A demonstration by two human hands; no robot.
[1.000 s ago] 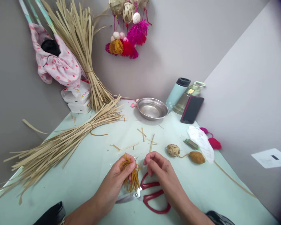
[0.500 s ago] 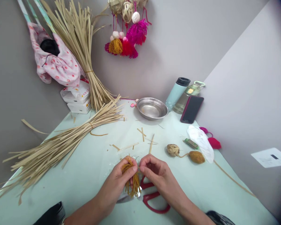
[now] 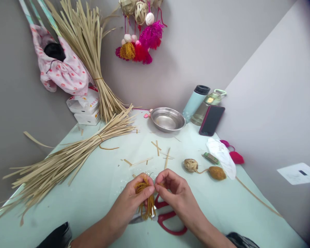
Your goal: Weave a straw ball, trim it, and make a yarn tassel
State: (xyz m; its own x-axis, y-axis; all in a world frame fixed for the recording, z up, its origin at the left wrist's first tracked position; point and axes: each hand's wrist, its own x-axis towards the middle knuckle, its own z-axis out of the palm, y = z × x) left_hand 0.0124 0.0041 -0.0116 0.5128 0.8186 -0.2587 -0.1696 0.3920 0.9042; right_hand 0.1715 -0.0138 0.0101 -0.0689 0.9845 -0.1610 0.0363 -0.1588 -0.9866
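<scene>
Between the thumb and fingers of my left hand is a mustard-yellow yarn tassel, its strands hanging down. Close beside it, my right hand is closed in a pinch; a bit of yellow yarn seems to show at its fingers, though too small to be sure. Below both hands lie red-handled scissors, their blades partly hidden under the tassel and left hand. A woven ball joined by yarn to a mustard yarn bundle rests to the right.
Bundled plant strips lie at left, with another bundle upright behind. A metal bowl, blue tumbler, bottle and phone stand at the back. Scraps lie mid-table; tassels hang on the wall.
Both hands have shifted only slightly. The tassel sits a little lower, and the right fingers have lifted slightly while still pinched close to it.
</scene>
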